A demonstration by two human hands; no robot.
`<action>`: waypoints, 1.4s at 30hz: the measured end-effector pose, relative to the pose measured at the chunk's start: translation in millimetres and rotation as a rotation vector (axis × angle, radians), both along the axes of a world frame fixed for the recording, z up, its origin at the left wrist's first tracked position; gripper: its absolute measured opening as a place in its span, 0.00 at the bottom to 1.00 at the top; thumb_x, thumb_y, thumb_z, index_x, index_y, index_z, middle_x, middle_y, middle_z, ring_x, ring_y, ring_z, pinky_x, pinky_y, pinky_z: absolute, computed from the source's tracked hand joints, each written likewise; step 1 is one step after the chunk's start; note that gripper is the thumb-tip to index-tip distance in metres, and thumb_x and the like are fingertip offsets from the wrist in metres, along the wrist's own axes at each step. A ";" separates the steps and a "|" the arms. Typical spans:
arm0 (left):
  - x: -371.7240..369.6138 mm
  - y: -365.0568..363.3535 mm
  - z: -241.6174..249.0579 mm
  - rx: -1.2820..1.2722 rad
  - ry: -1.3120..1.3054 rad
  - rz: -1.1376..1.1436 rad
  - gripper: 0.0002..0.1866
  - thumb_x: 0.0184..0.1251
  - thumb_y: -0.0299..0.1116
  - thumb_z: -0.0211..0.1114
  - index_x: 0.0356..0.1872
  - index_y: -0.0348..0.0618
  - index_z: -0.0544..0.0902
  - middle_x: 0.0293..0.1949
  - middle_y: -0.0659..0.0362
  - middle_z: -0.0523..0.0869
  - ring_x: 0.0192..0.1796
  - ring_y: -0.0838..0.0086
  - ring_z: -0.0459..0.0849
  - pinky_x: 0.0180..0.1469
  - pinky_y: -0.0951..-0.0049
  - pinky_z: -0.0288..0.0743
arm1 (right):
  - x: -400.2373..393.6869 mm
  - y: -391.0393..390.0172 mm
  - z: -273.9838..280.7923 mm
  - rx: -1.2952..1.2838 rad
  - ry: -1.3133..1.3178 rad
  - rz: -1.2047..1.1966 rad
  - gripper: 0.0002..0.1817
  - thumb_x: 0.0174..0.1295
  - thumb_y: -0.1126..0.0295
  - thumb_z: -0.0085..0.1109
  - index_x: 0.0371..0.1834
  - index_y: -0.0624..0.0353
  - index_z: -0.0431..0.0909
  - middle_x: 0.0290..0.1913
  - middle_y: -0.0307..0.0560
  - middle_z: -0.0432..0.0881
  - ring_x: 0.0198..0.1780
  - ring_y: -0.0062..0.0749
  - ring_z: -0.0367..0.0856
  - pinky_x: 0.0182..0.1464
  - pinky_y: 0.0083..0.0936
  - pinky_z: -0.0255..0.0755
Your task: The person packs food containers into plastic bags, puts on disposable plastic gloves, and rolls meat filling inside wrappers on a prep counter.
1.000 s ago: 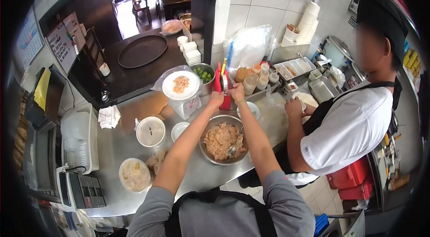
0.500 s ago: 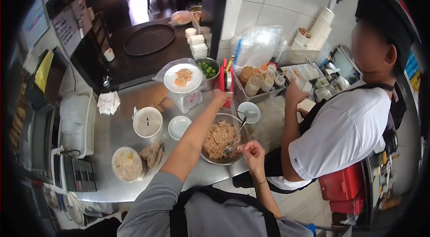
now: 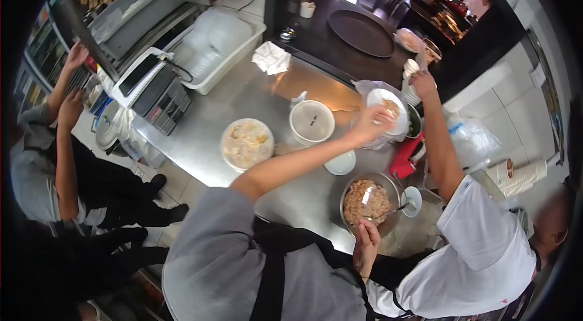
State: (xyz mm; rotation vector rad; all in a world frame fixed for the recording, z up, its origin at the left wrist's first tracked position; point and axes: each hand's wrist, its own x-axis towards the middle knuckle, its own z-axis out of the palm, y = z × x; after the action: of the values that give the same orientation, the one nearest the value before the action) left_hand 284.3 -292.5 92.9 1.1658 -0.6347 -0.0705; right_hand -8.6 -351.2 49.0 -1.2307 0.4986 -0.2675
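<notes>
My left hand (image 3: 371, 124) reaches over a white plate (image 3: 376, 97) on a plastic-wrapped scale. Its fingers are stretched out and apart, close to a small portion of orange-pink food (image 3: 390, 107) on the plate. Close in front of my body, my right hand (image 3: 366, 245) pinches a metal spoon (image 3: 395, 209) at the near rim of a steel bowl (image 3: 344, 204). Inside that bowl is a minced, pinkish-brown mixture (image 3: 363, 201). A small white dish (image 3: 340, 163) sits under my left forearm.
To the left are a lidded white tub (image 3: 311, 121) and a tub of pale food (image 3: 247, 144). A co-worker in white (image 3: 486, 230) stands close on my right, one arm stretched to the white cups (image 3: 411, 68). Another person (image 3: 45, 157) is at far left.
My view has turned left. My left hand has gone from the red object beside the scale to above the plate. The co-worker on the right has stretched an arm forward to the cups.
</notes>
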 end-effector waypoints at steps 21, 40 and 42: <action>8.6 375.8 -211.3 0.501 0.448 0.458 0.09 0.57 0.28 0.65 0.35 0.44 0.72 0.26 0.65 0.77 0.28 0.84 0.73 0.34 0.80 0.71 | 180.9 191.7 -73.9 -0.110 0.325 0.786 0.13 0.67 0.68 0.46 0.52 0.58 0.70 0.41 0.38 0.77 0.32 0.19 0.78 0.31 0.13 0.70; -113.6 386.2 -182.0 0.444 0.475 0.115 0.33 0.72 0.41 0.48 0.70 0.38 0.45 0.69 0.52 0.53 0.71 0.66 0.50 0.71 0.67 0.43 | 233.4 243.4 -148.9 0.037 0.023 0.644 0.37 0.70 0.43 0.27 0.70 0.64 0.49 0.71 0.48 0.54 0.72 0.32 0.48 0.71 0.27 0.41; -119.3 381.2 -137.1 0.486 0.584 0.040 0.37 0.68 0.35 0.55 0.70 0.40 0.43 0.68 0.52 0.54 0.70 0.66 0.53 0.71 0.64 0.45 | 231.1 244.5 -143.8 0.070 0.008 0.623 0.37 0.69 0.42 0.27 0.69 0.64 0.52 0.69 0.48 0.57 0.71 0.33 0.51 0.71 0.28 0.43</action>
State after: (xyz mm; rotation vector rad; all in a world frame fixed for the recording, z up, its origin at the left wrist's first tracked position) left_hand 165.0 88.7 -44.2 1.5347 -0.0687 -0.5350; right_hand 222.5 -106.7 -94.8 -1.2580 0.1119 0.2820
